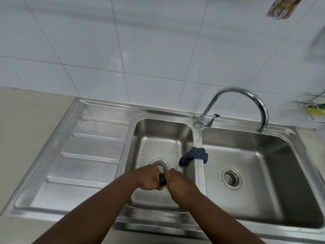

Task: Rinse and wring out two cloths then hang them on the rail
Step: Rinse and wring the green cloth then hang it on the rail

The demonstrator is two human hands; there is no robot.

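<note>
Over the left sink basin (151, 136), my left hand (146, 177) and my right hand (177, 182) are clenched close together. Between them shows a short twisted piece of a dark cloth (162, 179); most of it is hidden inside the fists. A second cloth, dark blue (195, 154), lies draped across the divider between the two basins, one end hanging into the left basin. No rail is plainly in view.
The curved chrome tap (246, 95) has its spout over the right basin (249, 155); no water runs. A ribbed drainboard (91, 148) lies to the left. A wire rack with a yellow-green sponge (314, 110) hangs on the tiled wall at right.
</note>
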